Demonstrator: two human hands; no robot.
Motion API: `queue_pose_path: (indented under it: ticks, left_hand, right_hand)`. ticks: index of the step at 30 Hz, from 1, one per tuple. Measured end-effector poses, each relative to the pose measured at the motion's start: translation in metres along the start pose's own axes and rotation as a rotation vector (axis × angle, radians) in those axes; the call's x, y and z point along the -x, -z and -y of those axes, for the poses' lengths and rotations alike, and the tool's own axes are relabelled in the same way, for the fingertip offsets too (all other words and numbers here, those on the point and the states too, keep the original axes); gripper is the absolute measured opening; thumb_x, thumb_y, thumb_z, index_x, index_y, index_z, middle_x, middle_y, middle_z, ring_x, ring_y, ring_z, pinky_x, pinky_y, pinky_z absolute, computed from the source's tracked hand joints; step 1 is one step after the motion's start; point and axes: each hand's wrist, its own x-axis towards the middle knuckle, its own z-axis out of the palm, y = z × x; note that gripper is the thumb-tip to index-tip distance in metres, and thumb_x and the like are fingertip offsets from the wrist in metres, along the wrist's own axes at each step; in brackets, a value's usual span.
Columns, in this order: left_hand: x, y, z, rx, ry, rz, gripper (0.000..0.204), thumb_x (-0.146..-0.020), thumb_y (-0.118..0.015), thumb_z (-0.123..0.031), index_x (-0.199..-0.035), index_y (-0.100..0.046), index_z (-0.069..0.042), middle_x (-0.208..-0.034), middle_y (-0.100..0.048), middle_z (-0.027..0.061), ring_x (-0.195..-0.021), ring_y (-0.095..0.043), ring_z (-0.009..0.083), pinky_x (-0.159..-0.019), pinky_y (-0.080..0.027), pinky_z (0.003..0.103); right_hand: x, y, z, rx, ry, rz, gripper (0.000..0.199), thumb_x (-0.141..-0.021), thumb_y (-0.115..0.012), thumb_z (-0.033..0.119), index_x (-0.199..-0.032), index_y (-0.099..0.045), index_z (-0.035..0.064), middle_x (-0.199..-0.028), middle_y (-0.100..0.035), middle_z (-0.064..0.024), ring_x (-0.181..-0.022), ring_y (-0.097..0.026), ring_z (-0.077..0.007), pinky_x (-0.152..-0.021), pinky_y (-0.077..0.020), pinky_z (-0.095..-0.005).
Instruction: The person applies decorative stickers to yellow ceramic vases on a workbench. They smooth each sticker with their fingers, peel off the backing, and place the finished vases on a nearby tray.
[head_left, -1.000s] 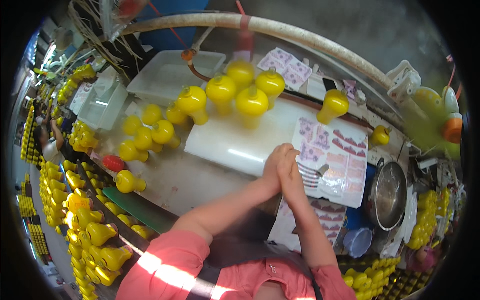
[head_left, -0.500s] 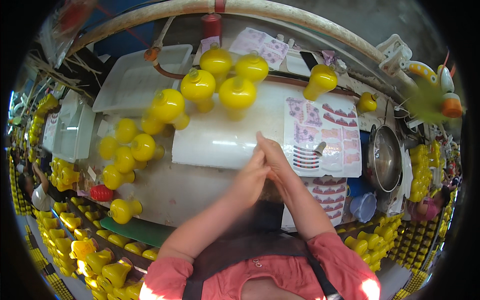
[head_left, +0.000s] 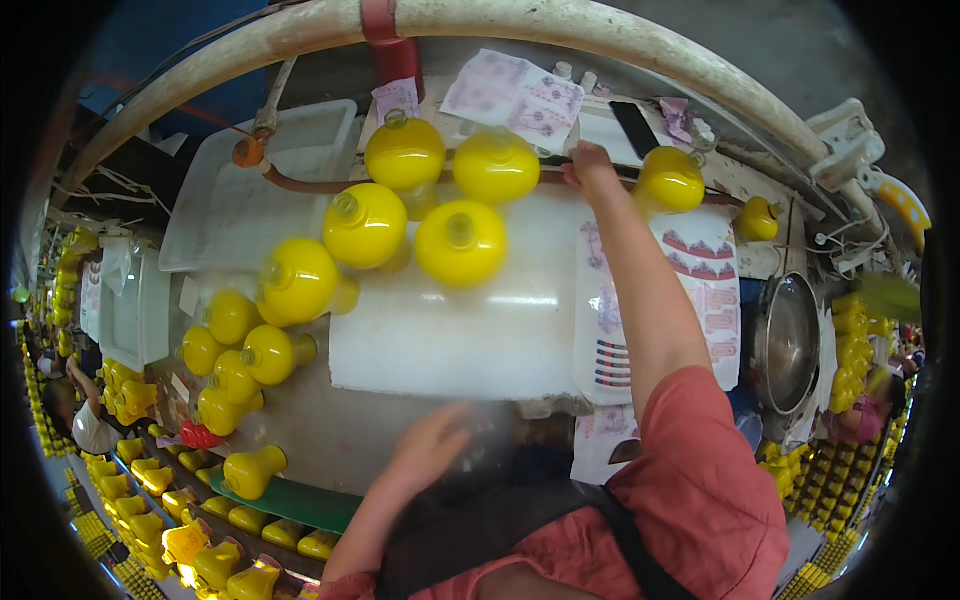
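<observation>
My right hand (head_left: 590,168) is stretched to the far side of the white slab (head_left: 470,340). It rests by the brown pipe (head_left: 300,185), between two round yellow plastic toy bodies (head_left: 497,165) (head_left: 668,180). Its fingers are curled, and I cannot see whether it holds anything. My left hand (head_left: 430,448) is blurred, low over the near edge of the bench, fingers apart and empty. More yellow toy bodies (head_left: 462,242) (head_left: 362,225) sit on the slab. A printed sticker sheet (head_left: 715,300) lies under my right forearm.
A white tray (head_left: 250,200) stands at the back left and a metal bowl (head_left: 785,345) at the right. A dark phone (head_left: 635,128) and paper sheets (head_left: 515,95) lie at the back. Smaller yellow toys (head_left: 235,380) crowd the left, with several more below.
My hands were pressed together over the slab's near edge. Now the right arm has reached far forward to the pipe, and the left hand has dropped back toward me.
</observation>
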Motion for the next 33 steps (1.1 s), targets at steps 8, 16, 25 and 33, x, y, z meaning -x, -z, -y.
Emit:
queue_pose_path:
  ticks: [8, 16, 25, 33]
  left_hand:
    - [-0.011, 0.003, 0.017, 0.071, 0.17, -0.024, 0.047, -0.097, -0.066, -0.028, -0.138, -0.061, -0.005, -0.133, -0.067, 0.0182, -0.123, -0.064, 0.0339, -0.104, -0.05, 0.041]
    - [-0.032, 0.004, 0.012, 0.036, 0.126, 0.013, 0.045, -0.097, -0.067, -0.014, -0.14, -0.059, -0.005, -0.124, -0.071, 0.0138, -0.112, -0.068, 0.0224, -0.099, -0.052, 0.035]
    - [-0.029, 0.01, 0.001, 0.09, 0.154, -0.039, 0.045, -0.095, -0.069, -0.026, -0.136, -0.063, -0.006, -0.127, -0.07, 0.0173, -0.119, -0.067, 0.0324, -0.102, -0.051, 0.04]
    - [-0.023, 0.005, -0.015, 0.107, 0.097, 0.014, 0.046, -0.096, -0.069, -0.027, -0.136, -0.062, -0.005, -0.131, -0.068, 0.016, -0.123, -0.065, 0.0299, -0.103, -0.051, 0.039]
  right_hand:
    - [-0.089, -0.009, 0.014, 1.032, 0.217, 0.164, 0.017, -0.09, -0.058, 0.011, -0.09, -0.074, 0.0037, -0.074, -0.068, -0.0123, -0.065, -0.065, -0.0221, -0.059, -0.0519, -0.0361]
    - [-0.065, -0.016, 0.034, 0.4, 0.427, 0.135, 0.048, -0.09, -0.061, 0.011, -0.137, -0.065, 0.0096, -0.112, -0.072, -0.0118, -0.093, -0.066, -0.0208, -0.081, -0.0527, -0.0326]
    - [-0.078, -0.025, 0.033, 0.673, 0.672, -0.678, 0.023, -0.092, -0.061, 0.021, -0.1, -0.066, -0.0007, -0.097, -0.067, -0.0226, -0.094, -0.064, -0.0428, -0.088, -0.0517, -0.0501]
    - [0.002, -0.005, 0.106, 0.221, 1.246, -0.737, 0.028, -0.096, -0.061, 0.021, -0.105, -0.063, -0.0055, -0.102, -0.063, -0.0278, -0.095, -0.06, -0.0473, -0.088, -0.0474, -0.0528]
